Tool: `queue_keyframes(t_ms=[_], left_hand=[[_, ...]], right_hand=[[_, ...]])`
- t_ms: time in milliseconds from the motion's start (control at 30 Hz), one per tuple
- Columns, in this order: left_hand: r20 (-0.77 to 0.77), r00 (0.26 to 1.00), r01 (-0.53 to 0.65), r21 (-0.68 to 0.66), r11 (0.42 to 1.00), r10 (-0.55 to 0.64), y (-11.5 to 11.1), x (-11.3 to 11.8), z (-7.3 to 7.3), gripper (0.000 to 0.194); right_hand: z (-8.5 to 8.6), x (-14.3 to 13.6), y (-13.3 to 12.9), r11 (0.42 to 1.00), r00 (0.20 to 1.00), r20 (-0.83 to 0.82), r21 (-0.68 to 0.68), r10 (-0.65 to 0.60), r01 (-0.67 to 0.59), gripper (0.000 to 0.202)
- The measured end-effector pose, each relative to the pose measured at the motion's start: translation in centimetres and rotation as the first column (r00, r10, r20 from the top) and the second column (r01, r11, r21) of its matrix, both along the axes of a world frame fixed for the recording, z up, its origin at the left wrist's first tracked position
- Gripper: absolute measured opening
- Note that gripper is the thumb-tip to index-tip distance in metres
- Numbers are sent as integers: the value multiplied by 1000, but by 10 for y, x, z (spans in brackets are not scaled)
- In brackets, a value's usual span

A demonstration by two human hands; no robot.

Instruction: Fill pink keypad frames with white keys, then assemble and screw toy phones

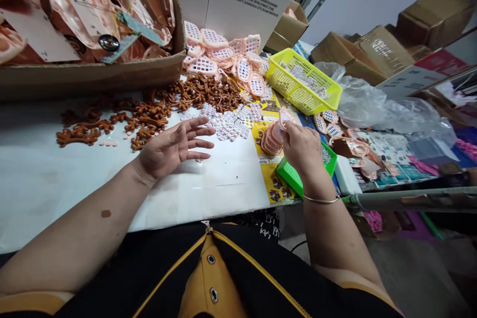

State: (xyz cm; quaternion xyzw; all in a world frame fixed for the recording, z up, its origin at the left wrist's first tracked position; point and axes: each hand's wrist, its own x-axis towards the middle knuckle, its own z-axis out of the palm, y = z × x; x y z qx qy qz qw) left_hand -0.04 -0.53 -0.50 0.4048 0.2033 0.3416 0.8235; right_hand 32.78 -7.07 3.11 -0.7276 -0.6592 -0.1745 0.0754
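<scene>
My left hand [173, 148] is held over the white table with its fingers spread and nothing in it. My right hand [302, 145] pinches a pink plastic piece [286, 115] above a stack of similar pink pieces [272, 139]. Beneath that hand is a green basket [292, 175], partly hidden, with small metal-looking bits inside. Small white key pieces [229, 123] lie in a loose pile between my hands. Behind them is a heap of brown bone-shaped parts [204, 92], and pink frames with grids of holes [212, 52] are piled farther back.
A cardboard box [130, 72] full of pink and brown shells fills the back left. A yellow basket [309, 102] holds small pieces. Plastic bags [395, 114], more cartons [380, 49] and a metal rail [406, 198] are on the right.
</scene>
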Motion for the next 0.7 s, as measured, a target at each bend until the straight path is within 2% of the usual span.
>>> queue_keyframes(t_ms=[133, 233, 300, 400, 467, 567, 633, 700], left_hand=[[-10, 1000, -6, -6, 1000, 6, 1, -1, 0, 60], [-5, 1000, -16, -13, 1000, 16, 3, -2, -1, 60], [3, 1000, -23, -26, 999, 23, 5, -2, -1, 61], [17, 999, -39, -58, 998, 40, 5, -2, -2, 63], [29, 999, -42, -83, 996, 45, 6, -2, -3, 65], [42, 998, -39, -113, 993, 44, 7, -1, -5, 66], [42, 998, -47, -124, 991, 53, 7, -1, -6, 65], [42, 997, -61, -135, 989, 67, 7, -2, -6, 63]], right_hand=[[0, 15, 4, 985, 995, 90, -163, -38, 53, 33], [2, 16, 4, 975, 994, 107, -220, -17, 40, 35], [10, 16, 6, 978, 996, 87, -209, 4, 14, 39], [33, 11, 25, 982, 998, 61, -187, 25, -13, 46], [52, 2, 54, 982, 998, 44, -188, 39, -31, 47], [70, -12, 119, 972, 998, -55, -230, 36, -47, 44], [69, -19, 167, 944, 995, -92, -329, -28, -4, 42], [55, -21, 208, 900, 991, -36, -423, -129, 102, 38]])
